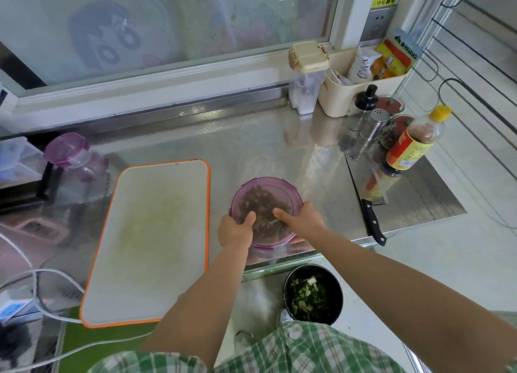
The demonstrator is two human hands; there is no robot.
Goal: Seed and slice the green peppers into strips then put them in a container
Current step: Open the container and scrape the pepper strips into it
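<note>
On steel bench (251, 148), round purple-lidded clear plastic container (265, 196) sits right of orange-edged white cutting board (156, 232), dark pieces inside. Left grip (236, 230) and right grip (302, 218) curl round its rim, thumbs on lid.

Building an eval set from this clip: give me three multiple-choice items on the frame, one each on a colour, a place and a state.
1. What colour is the cutting board's rim?
A. orange
B. blue
C. black

2. Where does the knife lie?
A. on the cutting board
B. on the counter, right of the container
C. in the bin

3. What state is the container in?
A. open, lid off
B. purple lid on, left hand and right hand gripping it
C. tipped on its side

Key: A, an orange band edges the board; B, the knife rests on bare steel; B, the lid covers the top, with both thumbs on it.
</note>
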